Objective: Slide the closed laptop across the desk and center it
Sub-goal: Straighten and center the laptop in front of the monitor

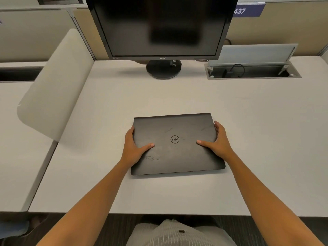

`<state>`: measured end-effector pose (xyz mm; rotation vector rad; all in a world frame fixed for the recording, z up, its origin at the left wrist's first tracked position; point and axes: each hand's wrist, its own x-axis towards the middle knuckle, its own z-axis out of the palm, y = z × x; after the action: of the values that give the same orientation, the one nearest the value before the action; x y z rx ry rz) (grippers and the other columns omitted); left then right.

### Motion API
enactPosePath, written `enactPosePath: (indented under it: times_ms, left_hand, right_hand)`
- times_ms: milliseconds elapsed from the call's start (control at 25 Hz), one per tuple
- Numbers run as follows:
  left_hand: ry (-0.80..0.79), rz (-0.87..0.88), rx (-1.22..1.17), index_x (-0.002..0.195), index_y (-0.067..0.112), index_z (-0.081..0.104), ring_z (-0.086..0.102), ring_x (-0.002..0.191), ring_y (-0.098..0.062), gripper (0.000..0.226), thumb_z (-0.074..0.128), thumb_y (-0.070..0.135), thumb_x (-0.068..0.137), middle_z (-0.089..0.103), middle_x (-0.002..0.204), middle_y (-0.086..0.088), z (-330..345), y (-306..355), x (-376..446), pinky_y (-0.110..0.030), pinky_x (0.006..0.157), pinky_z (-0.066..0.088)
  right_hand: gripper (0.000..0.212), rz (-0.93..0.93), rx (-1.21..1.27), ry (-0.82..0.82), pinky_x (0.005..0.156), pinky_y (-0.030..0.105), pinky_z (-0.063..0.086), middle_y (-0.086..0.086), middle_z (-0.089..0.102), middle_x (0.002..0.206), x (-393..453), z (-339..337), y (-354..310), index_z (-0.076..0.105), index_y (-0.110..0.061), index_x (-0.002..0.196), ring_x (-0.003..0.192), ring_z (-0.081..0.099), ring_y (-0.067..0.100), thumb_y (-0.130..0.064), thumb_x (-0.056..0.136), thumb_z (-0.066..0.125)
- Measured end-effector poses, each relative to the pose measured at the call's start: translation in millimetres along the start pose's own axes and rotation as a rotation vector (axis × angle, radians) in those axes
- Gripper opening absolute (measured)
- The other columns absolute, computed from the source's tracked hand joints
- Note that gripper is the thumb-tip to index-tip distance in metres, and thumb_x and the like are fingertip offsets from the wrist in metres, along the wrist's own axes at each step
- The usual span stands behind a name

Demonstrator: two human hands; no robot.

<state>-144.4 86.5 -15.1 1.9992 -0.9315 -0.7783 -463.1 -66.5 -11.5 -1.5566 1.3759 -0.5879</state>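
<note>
A closed black laptop (177, 132) with a round logo on its lid lies flat on the white desk (257, 139), in front of the monitor and a little nearer to me. My left hand (134, 148) grips its left edge, thumb resting on the lid. My right hand (217, 139) grips its right edge the same way, fingers curled around the side. The laptop sits nearly square to the desk's front edge.
A dark monitor (163, 25) on a round stand (163, 69) stands at the back. To its right an open cable hatch (252, 68) is set into the desk. A curved beige divider (53, 86) borders the left side, with a neighbouring desk beyond it.
</note>
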Motion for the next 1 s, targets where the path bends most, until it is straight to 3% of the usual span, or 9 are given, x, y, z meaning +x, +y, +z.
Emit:
enactPosePath:
  times_ms: [120,240,440,720,1000]
  left_hand:
    - [0.003,0.003,0.012,0.160,0.025,0.020,0.031,0.145,-0.008,0.114,0.087,0.049,0.072,0.027,0.162,0.011,3,-4,-2,-0.025,0.115,0.026]
    - [-0.007,0.003,0.006,0.162,0.022,0.017,0.024,0.152,-0.012,0.114,0.086,0.046,0.074,0.022,0.167,0.008,3,-3,-2,-0.029,0.121,0.023]
    - [-0.014,0.019,0.012,0.162,0.021,0.017,0.021,0.153,-0.010,0.114,0.086,0.046,0.074,0.019,0.168,0.009,1,-6,-3,-0.025,0.120,0.019]
    - [-0.031,0.046,0.033,0.162,0.022,0.018,0.023,0.152,-0.013,0.113,0.086,0.046,0.075,0.021,0.167,0.008,0,-7,-6,-0.035,0.124,0.023]
    - [-0.030,0.051,0.031,0.162,0.020,0.017,0.021,0.153,-0.013,0.112,0.085,0.044,0.076,0.020,0.168,0.007,2,-8,-16,-0.034,0.124,0.022]
  right_hand:
    - [0.114,-0.034,-0.043,0.022,0.106,0.026,0.034,-0.008,0.035,0.155,-7,5,10,0.024,-0.029,0.156,0.131,0.039,0.005,-0.048,0.064,0.090]
    - [0.113,-0.031,-0.057,0.021,0.107,0.026,0.033,-0.007,0.034,0.160,-9,5,11,0.022,-0.029,0.158,0.140,0.039,0.013,-0.048,0.068,0.088]
    - [0.112,-0.030,-0.036,0.035,0.107,0.027,0.035,-0.008,0.036,0.159,-20,5,14,0.024,-0.029,0.158,0.142,0.040,0.017,-0.045,0.068,0.089]
    - [0.111,-0.020,-0.012,0.060,0.107,0.027,0.036,-0.010,0.037,0.158,-34,5,22,0.025,-0.031,0.157,0.141,0.041,0.014,-0.045,0.068,0.089]
    - [0.111,-0.030,-0.011,0.039,0.106,0.025,0.035,-0.015,0.037,0.156,-38,2,24,0.025,-0.032,0.157,0.130,0.039,0.001,-0.047,0.067,0.089]
